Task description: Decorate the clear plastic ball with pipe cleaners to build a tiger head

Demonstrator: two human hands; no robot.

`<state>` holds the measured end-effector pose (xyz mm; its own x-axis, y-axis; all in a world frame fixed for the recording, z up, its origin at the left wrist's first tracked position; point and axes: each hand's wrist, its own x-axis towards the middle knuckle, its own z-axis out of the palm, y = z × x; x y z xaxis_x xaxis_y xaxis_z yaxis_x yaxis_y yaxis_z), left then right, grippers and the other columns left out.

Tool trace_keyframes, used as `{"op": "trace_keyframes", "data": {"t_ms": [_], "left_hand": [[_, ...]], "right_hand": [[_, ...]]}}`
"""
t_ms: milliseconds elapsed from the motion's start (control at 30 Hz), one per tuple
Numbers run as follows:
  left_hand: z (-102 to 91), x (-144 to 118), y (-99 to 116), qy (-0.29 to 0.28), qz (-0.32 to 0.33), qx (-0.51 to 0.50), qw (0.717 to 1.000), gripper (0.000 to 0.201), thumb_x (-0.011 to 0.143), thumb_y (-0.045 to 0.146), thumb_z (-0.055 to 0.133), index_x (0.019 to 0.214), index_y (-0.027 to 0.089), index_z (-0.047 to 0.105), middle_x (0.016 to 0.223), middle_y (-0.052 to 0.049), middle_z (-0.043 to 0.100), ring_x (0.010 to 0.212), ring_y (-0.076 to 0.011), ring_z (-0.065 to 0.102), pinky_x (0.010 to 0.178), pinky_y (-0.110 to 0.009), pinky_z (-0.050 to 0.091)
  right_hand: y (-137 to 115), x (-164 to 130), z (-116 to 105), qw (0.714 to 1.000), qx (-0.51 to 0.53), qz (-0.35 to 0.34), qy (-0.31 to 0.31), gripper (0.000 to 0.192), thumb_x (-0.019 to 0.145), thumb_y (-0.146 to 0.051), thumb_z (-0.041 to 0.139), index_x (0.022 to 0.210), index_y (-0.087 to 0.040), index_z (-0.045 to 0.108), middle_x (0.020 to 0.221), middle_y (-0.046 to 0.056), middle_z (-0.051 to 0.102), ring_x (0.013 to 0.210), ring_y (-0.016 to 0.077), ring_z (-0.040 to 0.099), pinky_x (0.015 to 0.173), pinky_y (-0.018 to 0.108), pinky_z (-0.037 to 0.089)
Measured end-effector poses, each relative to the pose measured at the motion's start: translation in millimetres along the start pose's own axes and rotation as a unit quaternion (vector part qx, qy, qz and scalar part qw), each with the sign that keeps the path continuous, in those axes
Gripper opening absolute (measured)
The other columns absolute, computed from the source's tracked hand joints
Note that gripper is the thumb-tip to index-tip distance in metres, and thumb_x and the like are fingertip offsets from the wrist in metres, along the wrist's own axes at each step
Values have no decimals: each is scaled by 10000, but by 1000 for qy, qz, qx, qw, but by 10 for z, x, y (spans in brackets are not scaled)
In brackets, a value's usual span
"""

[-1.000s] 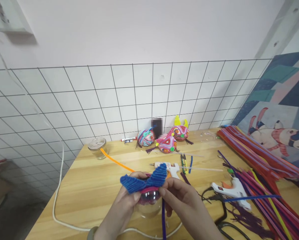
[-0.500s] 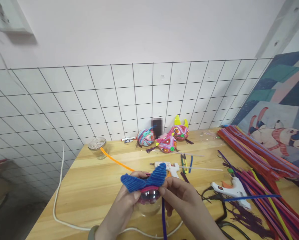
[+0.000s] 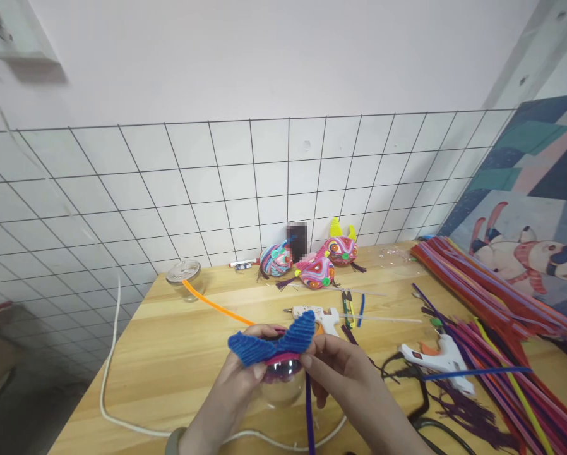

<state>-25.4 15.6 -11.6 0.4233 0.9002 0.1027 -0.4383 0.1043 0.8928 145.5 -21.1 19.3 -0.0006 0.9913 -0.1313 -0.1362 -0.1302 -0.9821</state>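
Crowning the clear ball [image 3: 282, 387] — glossy — are 2 ribbed blue fins [image 3: 298, 335].

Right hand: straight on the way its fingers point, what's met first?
Likely the clear ball, at its pink trim. The right hand points forward and left, seemingly touching there, though depth is hard to judge.
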Motion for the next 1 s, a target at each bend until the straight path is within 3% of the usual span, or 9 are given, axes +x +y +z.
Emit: {"op": "trace_keyframes", "data": {"t_ms": [300, 700, 1000], "left_hand": [[-2, -4, -12, 5, 4, 15, 1000, 313, 744, 369, 658, 1036, 259, 646, 1169, -76, 596, 1129, -338, 515, 893, -431, 459], [5, 4, 32, 6, 1, 23, 1000, 324, 726, 375, 681, 1027, 256, 663, 1172, -79, 607, 1128, -334, 522, 951, -456, 422], [6, -3, 27, 3, -8, 21, 1000, 333, 725, 386, 681, 1031, 256, 656, 1178, -84, 589, 1140, -346, 507, 887, -443, 468]], "right_hand": [[-40, -15, -4, 1000, -8, 13, -12, 365, 644, -461, 732, 658, -148, 546, 472, -67, 493, 410, 64, 464, 408, 181, 396], [-69, -13, 0, 1000, -16, 12, -21, 468, 630, -597, 696, 663, -160, 531, 483, -67, 487, 416, 64, 458, 416, 190, 393], [-55, -10, 5, 1000, -15, 6, -21, 460, 651, -593, 690, 664, -164, 523, 491, -66, 486, 420, 64, 454, 421, 190, 390]]}}
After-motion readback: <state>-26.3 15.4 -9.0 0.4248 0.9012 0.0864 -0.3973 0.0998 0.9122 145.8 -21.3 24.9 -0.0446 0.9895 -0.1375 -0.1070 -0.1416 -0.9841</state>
